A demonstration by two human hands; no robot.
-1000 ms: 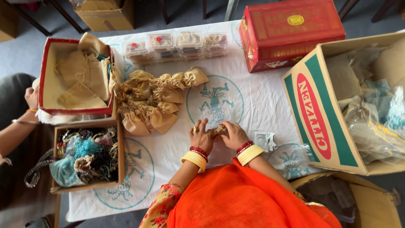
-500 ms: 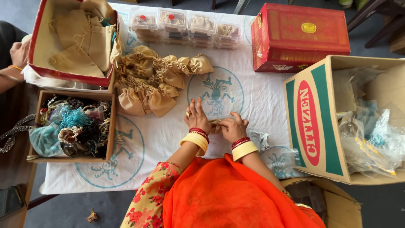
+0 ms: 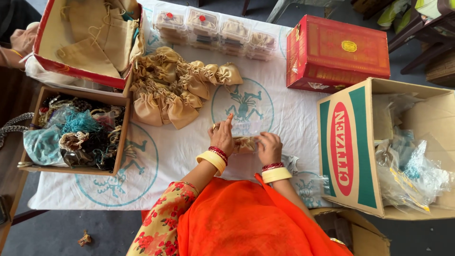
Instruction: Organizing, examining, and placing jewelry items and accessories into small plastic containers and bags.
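Observation:
My left hand [image 3: 222,136] and my right hand [image 3: 269,148] meet over the white printed cloth [image 3: 156,156], both gripping a small clear plastic packet [image 3: 245,143] with something golden-brown inside. The left index finger points up off the packet. Both wrists wear yellow and red bangles. A heap of small beige drawstring pouches [image 3: 176,90] lies just beyond my left hand. My orange drape and floral sleeve fill the bottom of the view.
A brown box of tangled beads and jewellery [image 3: 76,130] sits left. A red-rimmed box with flat beige bags [image 3: 90,38] is behind it, another person's hand [image 3: 21,42] beside it. Clear lidded containers [image 3: 215,31], a red box [image 3: 339,54] and a big carton of plastic bags [image 3: 393,147] stand around.
The view has shifted so the table sits lower and closer. My hands have stayed together on the packet; the left index finger has lifted.

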